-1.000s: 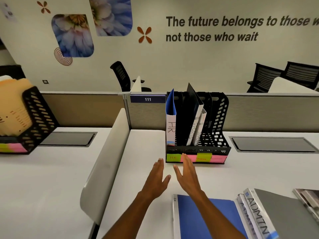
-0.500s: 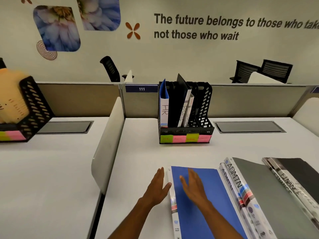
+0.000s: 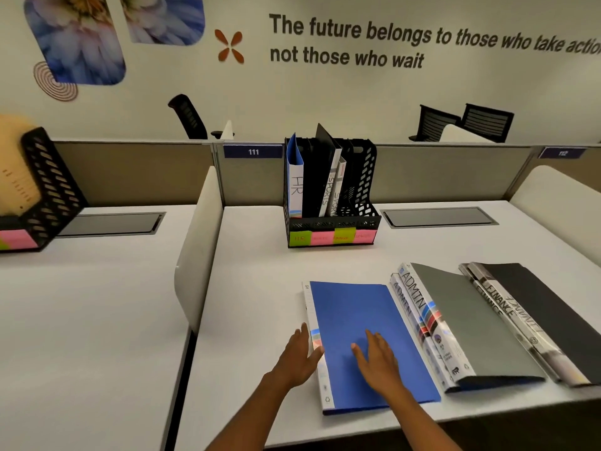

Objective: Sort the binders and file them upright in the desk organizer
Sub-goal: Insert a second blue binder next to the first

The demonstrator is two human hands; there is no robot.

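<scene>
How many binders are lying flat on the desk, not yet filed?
5: a blue binder under both hands, two ADMIN binders stacked beside it, and two FINANCE binders stacked at the far right. Others may be hidden beneath the stacks.

I see both hands on the blue binder (image 3: 357, 323) flat on the desk (image 3: 253, 288): left hand (image 3: 297, 356) at spine edge, right hand (image 3: 377, 359) flat on cover, fingers spread. ADMIN binders (image 3: 455, 320) just right. Organizer (image 3: 331, 222) at back w/ HR, SPORTS upright.
</scene>
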